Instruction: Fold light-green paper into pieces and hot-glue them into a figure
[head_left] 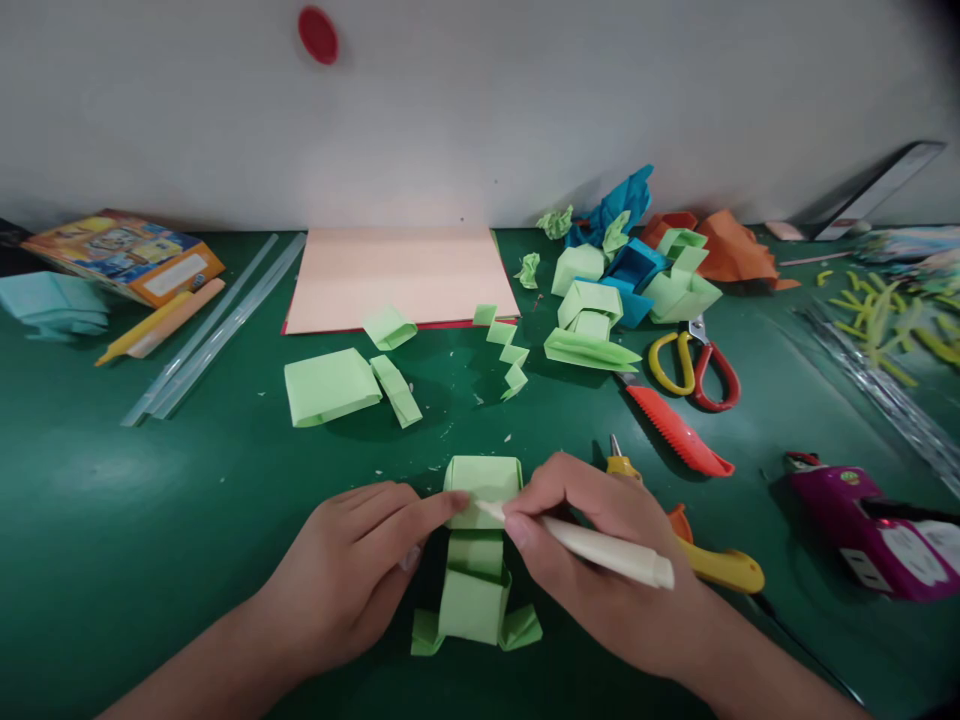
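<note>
- A light green paper figure (pixel 472 605) is on the green table (pixel 150 520), right between the two hands. It has a boxy head at the far end, a boxy body at the near end, and two little folded bits sticking out at the body's sides.
- The right hand (pixel 592 540) holds a cream marker (pixel 607 555) snugly in its fingers, the way you hold a pencil. The tip is at the head.
- The left hand (pixel 360 560) lays its pointing finger on the head, near the marker tip. Its thumb is tucked low, so I can't tell whether it pinches the paper.
- Past the hands lie a flat green box (pixel 330 388), a small green strip (pixel 396 390) just beside it, and a zigzag strip (pixel 513 354).
- A yellow tool (pixel 731 568) with a metal tip is partly hidden by the right hand.
- Farther off on that side are a red cutter (pixel 679 430), scissors (pixel 685 362) with one yellow and one red handle, and a purple thing (pixel 855 520) with a red light.
- Behind the scissors, green folded pieces (pixel 589 300) sit in a heap with blue paper (pixel 636 265) and orange paper (pixel 739 250).
- A pale pink sheet (pixel 397 275) lies by the wall (pixel 487 110).
- On the left are clear sticks (pixel 229 326), a yellow marker (pixel 142 328) and a picture box (pixel 127 255).
</note>
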